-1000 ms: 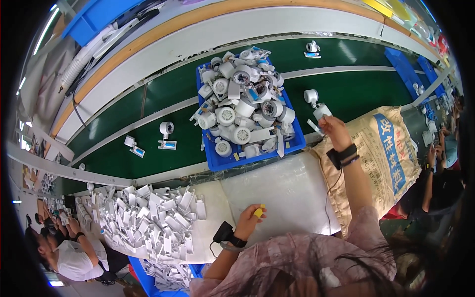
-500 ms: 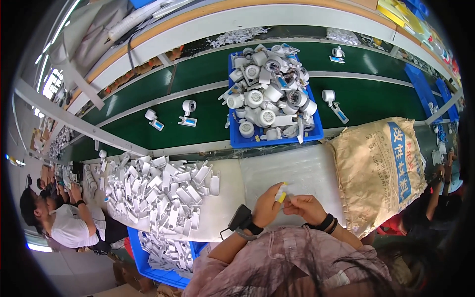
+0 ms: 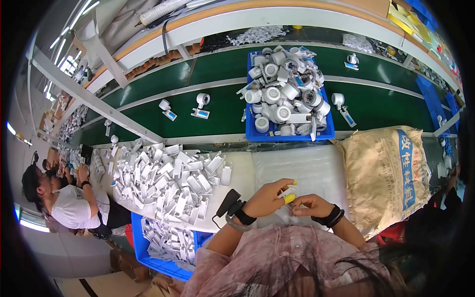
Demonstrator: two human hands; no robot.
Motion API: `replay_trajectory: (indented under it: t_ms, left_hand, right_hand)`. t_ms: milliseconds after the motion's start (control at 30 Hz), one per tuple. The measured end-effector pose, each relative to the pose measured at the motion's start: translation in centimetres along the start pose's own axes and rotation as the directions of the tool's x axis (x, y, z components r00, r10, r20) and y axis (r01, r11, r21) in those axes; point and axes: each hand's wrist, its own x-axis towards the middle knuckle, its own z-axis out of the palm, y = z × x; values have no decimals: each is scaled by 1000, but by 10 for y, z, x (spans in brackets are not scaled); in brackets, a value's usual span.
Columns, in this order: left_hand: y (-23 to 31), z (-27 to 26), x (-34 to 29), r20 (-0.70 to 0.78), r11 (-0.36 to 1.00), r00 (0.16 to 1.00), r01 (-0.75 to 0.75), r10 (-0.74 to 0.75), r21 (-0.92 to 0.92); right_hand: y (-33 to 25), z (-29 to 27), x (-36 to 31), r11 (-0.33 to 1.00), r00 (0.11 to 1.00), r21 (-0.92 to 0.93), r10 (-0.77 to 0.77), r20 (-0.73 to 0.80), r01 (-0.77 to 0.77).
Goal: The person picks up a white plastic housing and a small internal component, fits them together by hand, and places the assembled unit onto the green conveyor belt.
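Left hand [image 3: 267,199], wearing yellow finger covers [image 3: 290,198], shows thumb and forefinger apart. Right hand [image 3: 313,206] is curled just beside it; its grip cannot be told. White, narrow plastic parts [image 3: 174,181] lie heaped on the pale, flat surface [image 3: 243,169] to their left.

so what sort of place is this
Probably a factory assembly line: there's what looks like a green conveyor belt, a blue crate heaped with white round-headed plastic parts, and a white-shirted person farther along on the left.
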Motion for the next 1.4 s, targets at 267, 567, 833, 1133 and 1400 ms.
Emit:
replay_trajectory:
  t_ms: [267, 567, 833, 1133, 1400]
  left_hand:
    - [1, -8, -3, 62, 980, 981, -186, 182, 72]
    - [-19, 19, -6, -88, 871, 947, -246, 310, 425]
    - [-36, 36, -1, -179, 894, 976, 32, -124, -447]
    - [-26, 36, -7, -128, 801, 992, -65, -15, -596]
    - [-18, 42, -10, -137, 826, 991, -72, -7, -558]
  right_hand:
    - [-10, -4, -9, 969, 997, 235, 71, 29, -76]
    - [-21, 17, 5, 854, 921, -512, -117, -371, -97]
    - [-39, 30, 11, 614, 535, -789, -657, -531, -30]
    - [-50, 32, 6, 499, 606, -858, -721, -337, 117]
    - [-43, 34, 4, 452, 589, -885, -747, -307, 111]
